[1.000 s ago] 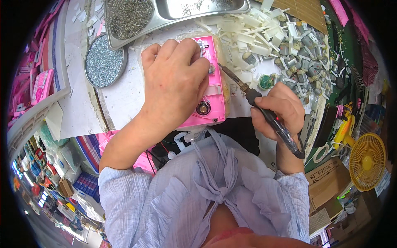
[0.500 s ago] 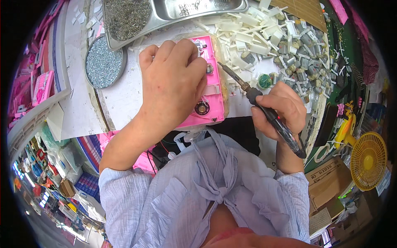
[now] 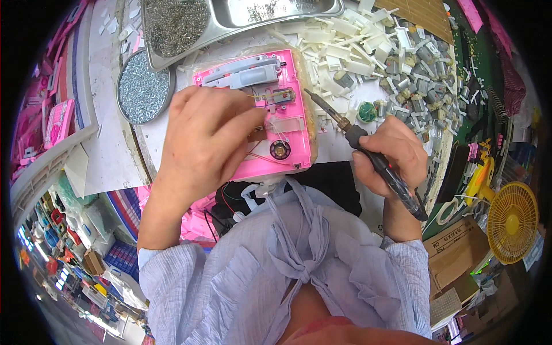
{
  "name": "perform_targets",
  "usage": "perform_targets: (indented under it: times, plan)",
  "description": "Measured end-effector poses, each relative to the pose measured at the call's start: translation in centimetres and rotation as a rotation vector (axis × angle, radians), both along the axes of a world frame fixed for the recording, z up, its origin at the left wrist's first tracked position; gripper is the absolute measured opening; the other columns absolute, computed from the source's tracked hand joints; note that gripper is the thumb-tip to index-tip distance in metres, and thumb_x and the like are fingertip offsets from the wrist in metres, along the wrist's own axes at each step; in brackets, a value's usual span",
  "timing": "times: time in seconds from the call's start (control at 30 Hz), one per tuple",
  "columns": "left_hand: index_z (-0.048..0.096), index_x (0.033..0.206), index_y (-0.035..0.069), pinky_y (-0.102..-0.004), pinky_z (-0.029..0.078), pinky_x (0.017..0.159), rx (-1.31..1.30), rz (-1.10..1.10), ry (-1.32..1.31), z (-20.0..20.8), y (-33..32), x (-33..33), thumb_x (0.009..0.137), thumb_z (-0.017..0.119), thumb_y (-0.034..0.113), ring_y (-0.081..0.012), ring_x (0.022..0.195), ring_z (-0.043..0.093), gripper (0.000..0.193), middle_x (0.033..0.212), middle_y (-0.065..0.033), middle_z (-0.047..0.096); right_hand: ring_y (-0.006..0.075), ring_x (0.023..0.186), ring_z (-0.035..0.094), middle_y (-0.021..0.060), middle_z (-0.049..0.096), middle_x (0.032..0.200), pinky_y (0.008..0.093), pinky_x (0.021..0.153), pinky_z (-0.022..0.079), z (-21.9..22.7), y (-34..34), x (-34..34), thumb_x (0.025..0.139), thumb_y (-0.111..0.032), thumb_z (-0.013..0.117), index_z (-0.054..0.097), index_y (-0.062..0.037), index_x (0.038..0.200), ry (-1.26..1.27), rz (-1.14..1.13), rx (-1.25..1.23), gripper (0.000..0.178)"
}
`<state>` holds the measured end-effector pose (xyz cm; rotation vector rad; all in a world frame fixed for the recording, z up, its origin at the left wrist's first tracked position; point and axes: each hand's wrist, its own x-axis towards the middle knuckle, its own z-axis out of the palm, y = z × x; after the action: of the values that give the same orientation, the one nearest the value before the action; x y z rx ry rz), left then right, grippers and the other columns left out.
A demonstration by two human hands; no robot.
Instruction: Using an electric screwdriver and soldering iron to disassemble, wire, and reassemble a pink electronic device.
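In my right hand (image 3: 394,154) is a soldering iron (image 3: 376,160) with a dark handle, its metal tip pointing up and left, just right of an opened pink plastic casing (image 3: 292,123). My left hand (image 3: 201,141) reaches over the casing's left part, fingers bent and drawn together; whatever is between the fingertips is hidden. Inside the casing are a grey plastic piece (image 3: 247,76), a small motor (image 3: 282,96), a round black speaker (image 3: 280,150) and thin wires. A brown board (image 3: 257,134) shows partly beside my left fingers.
Left of the casing stands a round dish of small screws (image 3: 145,89). A metal tray (image 3: 224,29) with small metal parts lies behind. White plastic pieces (image 3: 345,49) and many small motors (image 3: 422,80) are heaped at right, near a green roll (image 3: 367,112). A yellow fan (image 3: 512,224) stands far right.
My left hand has moved left and toward me, uncovering the grey piece, the motor and wires in the casing. The right hand with the soldering iron has barely moved.
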<state>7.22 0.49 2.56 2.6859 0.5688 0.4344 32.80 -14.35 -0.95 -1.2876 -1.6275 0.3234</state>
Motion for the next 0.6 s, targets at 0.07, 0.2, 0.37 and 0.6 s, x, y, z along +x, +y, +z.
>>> perform_targets:
  times: [0.07, 0.2, 0.37, 0.6]
  plan:
    - [0.07, 0.103, 0.009, -0.0399, 0.046, 0.082, -0.005, 0.085, -0.011, 0.2, 0.0, -1.0, 0.075, 0.073, 0.005, -0.0254, 0.09, 0.061, 0.028, 0.103, -0.0061, 0.064, 0.0207, 0.052, 0.051, 0.0057, 0.057, 0.064, 0.0301, 0.048, 0.037, 0.0, 0.0, -0.1, 0.07, 0.001, 0.08, 0.066, -0.0029, 0.095, 0.005, -0.003, 0.013, 0.029]
    - [0.07, 0.101, 0.004, -0.0369, 0.05, 0.076, -0.047, 0.356, -0.125, -1.2, -0.4, -4.1, 0.078, 0.07, 0.001, -0.0254, 0.083, 0.062, 0.023, 0.099, -0.0103, 0.066, 0.0201, 0.056, 0.051, 0.008, 0.059, 0.068, 0.0313, 0.052, 0.037, 0.1, -0.6, 0.2, 0.076, -0.002, 0.078, 0.064, 0.0004, 0.098, 0.026, 0.001, -0.003, 0.026]
    - [0.07, 0.107, 0.004, -0.0343, 0.049, 0.075, -0.061, 0.622, -0.217, -4.2, -0.2, -6.9, 0.082, 0.071, 0.002, -0.0218, 0.078, 0.064, 0.026, 0.095, -0.01, 0.069, 0.0205, 0.054, 0.052, 0.0077, 0.06, 0.065, 0.0307, 0.05, 0.039, 0.0, 0.1, -0.3, 0.075, 0.0, 0.078, 0.064, -0.0005, 0.098, 0.055, -0.026, -0.004, 0.027]
    - [0.072, 0.104, 0.008, -0.0364, 0.052, 0.069, -0.076, 0.137, -0.377, -5.0, 0.2, -2.1, 0.074, 0.077, 0.003, -0.0254, 0.079, 0.067, 0.031, 0.09, -0.0054, 0.068, 0.0204, 0.053, 0.052, 0.0076, 0.061, 0.066, 0.0305, 0.049, 0.038, 0.9, 1.6, -1.7, 0.076, -0.002, 0.079, 0.064, -0.0006, 0.098, 0.018, 0.04, 0.055, 0.027]
